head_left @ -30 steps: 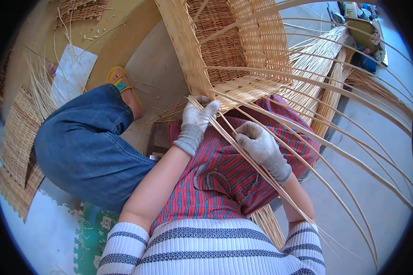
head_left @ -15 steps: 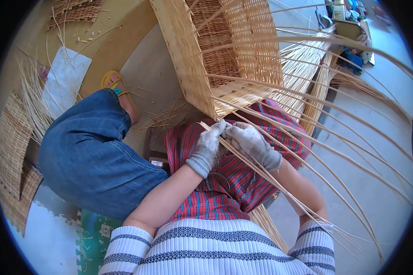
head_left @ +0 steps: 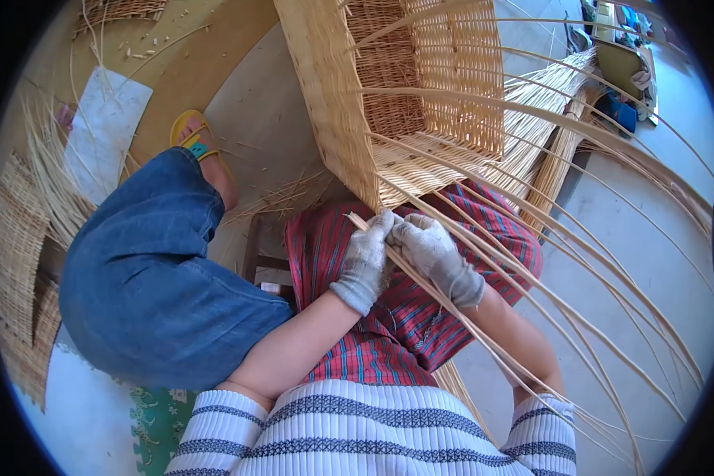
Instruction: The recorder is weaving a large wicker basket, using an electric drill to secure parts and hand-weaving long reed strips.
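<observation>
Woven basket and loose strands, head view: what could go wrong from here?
1. The bundle of strands could fan out or slip: the left hand holds it near one end, and its long tails trail free.
2. Those tails might tangle with the long stakes arching from the basket above the right hand.
3. The basket might shift: neither hand clearly grips it.

Looks like a basket-weaving workshop. Shows a part-woven basket [head_left: 325, 103] trailing long loose canes [head_left: 452, 94], bundled canes [head_left: 551, 91] lying toward the floor's [head_left: 258, 95] upper right corner, woven panels [head_left: 14, 230] overlapping at the left edge, another panel [head_left: 131, 9] near the upper left corner, and offcuts [head_left: 293, 193] strewn between.
</observation>
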{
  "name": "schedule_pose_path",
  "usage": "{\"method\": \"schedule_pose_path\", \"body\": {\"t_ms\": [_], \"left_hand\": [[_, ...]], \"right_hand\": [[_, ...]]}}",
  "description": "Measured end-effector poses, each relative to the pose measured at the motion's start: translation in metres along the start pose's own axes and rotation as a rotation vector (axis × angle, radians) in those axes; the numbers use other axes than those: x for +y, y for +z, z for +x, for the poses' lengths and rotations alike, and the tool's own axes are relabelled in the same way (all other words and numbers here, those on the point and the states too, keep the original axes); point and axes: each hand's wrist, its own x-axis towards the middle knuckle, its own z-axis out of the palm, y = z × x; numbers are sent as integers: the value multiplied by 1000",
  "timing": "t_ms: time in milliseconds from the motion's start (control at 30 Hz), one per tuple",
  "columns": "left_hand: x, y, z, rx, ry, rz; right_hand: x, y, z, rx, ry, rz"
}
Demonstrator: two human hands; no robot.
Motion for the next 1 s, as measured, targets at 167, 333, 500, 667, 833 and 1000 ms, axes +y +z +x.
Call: {"method": "schedule_pose_path", "body": {"t_ms": [167, 333, 500, 667, 833, 1000], "left_hand": [[16, 6, -11, 72, 121, 173], [100, -7, -32, -187, 546, 12], [90, -15, -36, -22, 514, 337], [47, 7, -7, -223, 502, 390], [53, 27, 11, -322, 340, 193], [58, 30, 17, -252, 263, 56]], "right_hand": [[-27, 9, -10, -106, 36, 159], [-89, 47, -37, -543, -538, 280], [-82, 66, -57, 157, -716, -1112], [-65, 21, -57, 63, -490, -786], [-94, -13, -43, 30, -321, -429], [-106, -15, -19, -108, -249, -457]]}}
